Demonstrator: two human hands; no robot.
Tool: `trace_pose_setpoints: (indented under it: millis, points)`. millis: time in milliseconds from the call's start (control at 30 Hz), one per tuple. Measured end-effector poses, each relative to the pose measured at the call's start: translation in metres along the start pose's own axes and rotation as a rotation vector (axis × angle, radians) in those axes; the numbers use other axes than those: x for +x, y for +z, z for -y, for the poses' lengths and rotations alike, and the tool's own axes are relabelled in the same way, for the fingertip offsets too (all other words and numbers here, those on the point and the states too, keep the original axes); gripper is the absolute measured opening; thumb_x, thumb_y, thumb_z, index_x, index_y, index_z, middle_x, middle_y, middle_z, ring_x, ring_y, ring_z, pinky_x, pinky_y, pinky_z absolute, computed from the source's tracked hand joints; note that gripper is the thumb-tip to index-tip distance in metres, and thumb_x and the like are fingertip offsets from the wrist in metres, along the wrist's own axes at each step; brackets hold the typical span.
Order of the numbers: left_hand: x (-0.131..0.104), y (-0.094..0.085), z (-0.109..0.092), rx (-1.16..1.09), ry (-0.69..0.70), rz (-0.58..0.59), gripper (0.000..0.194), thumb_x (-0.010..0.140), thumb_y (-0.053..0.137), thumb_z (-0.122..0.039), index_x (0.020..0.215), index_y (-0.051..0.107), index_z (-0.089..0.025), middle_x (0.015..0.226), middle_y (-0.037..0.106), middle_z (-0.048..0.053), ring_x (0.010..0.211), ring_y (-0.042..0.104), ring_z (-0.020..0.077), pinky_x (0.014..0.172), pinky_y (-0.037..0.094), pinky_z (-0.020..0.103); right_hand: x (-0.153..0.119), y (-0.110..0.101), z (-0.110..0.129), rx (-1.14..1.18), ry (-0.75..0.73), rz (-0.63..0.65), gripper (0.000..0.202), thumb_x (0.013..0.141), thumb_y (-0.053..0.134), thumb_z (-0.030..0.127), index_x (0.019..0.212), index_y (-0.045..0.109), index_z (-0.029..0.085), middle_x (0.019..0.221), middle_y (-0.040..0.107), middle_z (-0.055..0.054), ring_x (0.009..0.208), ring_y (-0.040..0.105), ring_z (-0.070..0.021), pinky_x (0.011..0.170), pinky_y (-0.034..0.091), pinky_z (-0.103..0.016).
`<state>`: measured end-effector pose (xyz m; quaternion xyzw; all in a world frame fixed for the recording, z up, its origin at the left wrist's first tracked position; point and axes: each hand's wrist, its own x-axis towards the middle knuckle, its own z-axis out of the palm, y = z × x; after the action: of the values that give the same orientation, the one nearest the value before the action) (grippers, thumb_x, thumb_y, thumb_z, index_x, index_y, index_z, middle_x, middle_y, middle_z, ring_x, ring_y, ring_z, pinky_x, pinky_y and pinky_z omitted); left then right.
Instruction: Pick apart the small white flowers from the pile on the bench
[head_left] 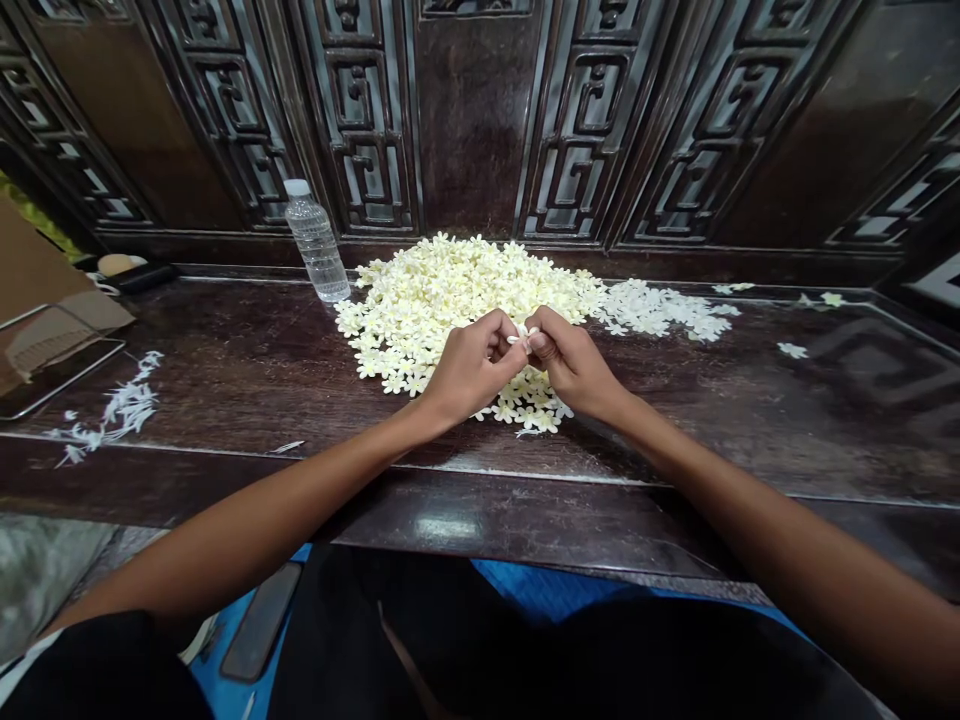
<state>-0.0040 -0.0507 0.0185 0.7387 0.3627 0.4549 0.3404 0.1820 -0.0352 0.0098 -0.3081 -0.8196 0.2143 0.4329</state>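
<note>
Over the front of a big heap of pale yellow-white flowers (465, 280), my two hands meet at the fingertips. Between them is one small white flower (523, 338). My left hand (474, 365) pinches it from the left, thumb against the curled fingers. From the other side my right hand (570, 357) grips it between thumb and forefinger. The flower's lower part is hidden by the fingers. A flatter patch of whiter flowers (664, 308) lies to the right of the heap.
A clear bottle (317, 245) stands left of the heap. Thin white stalks (120, 410) lie at the left, near a wire rack (67, 385) and cardboard (52, 290). A carved dark wood panel (480, 120) rises behind. A phone (261, 622) lies below the table edge.
</note>
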Motion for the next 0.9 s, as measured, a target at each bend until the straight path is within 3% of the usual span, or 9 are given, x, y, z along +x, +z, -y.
trace_pose_setpoints:
  millis: [200, 367, 567, 733, 900]
  points:
    - [0.004, 0.000, 0.002, -0.130, -0.035, 0.017, 0.024, 0.096, 0.068, -0.033, 0.083, 0.053, -0.019, 0.071, 0.062, 0.000, 0.061, 0.055, 0.0087, 0.055, 0.041, 0.023, 0.001, -0.002, -0.003, 0.176, 0.061, 0.011, 0.041, 0.106, 0.049, 0.063, 0.090, 0.052, 0.025, 0.072, 0.047, 0.001, 0.062, 0.044, -0.0170, 0.059, 0.035, -0.033]
    - [0.002, 0.000, 0.001, -0.037, 0.105, 0.076, 0.017, 0.103, 0.057, -0.033, 0.097, 0.059, -0.017, 0.088, 0.075, 0.005, 0.079, 0.071, 0.0127, 0.067, 0.053, 0.024, 0.005, -0.006, -0.001, 0.529, 0.210, 0.068, 0.042, 0.101, 0.057, 0.065, 0.088, 0.055, 0.024, 0.076, 0.050, 0.000, 0.065, 0.051, -0.0168, 0.059, 0.043, -0.031]
    - [0.001, -0.001, 0.006, 0.127, 0.224, 0.053, 0.013, 0.104, 0.054, -0.029, 0.100, 0.059, -0.018, 0.086, 0.074, 0.004, 0.074, 0.068, 0.0117, 0.067, 0.053, 0.025, 0.006, -0.007, -0.001, 0.707, 0.319, 0.176, 0.039, 0.098, 0.064, 0.060, 0.091, 0.050, 0.024, 0.081, 0.050, 0.000, 0.069, 0.048, -0.0159, 0.062, 0.041, -0.029]
    - [0.001, -0.002, 0.009, 0.106, 0.188, 0.060, 0.011, 0.103, 0.054, -0.027, 0.102, 0.059, -0.018, 0.084, 0.071, 0.003, 0.069, 0.064, 0.0106, 0.061, 0.049, 0.024, 0.004, -0.006, 0.004, 0.669, 0.325, 0.290, 0.037, 0.101, 0.059, 0.061, 0.101, 0.044, 0.028, 0.090, 0.050, 0.001, 0.072, 0.044, -0.0159, 0.064, 0.040, -0.029]
    - [0.000, 0.002, 0.008, 0.004, 0.057, 0.015, 0.016, 0.101, 0.060, -0.032, 0.092, 0.059, -0.018, 0.077, 0.067, 0.002, 0.066, 0.060, 0.0101, 0.056, 0.045, 0.023, 0.004, -0.003, 0.010, 0.396, 0.222, 0.214, 0.039, 0.105, 0.050, 0.065, 0.101, 0.038, 0.028, 0.085, 0.042, 0.002, 0.069, 0.039, -0.0168, 0.062, 0.038, -0.031]
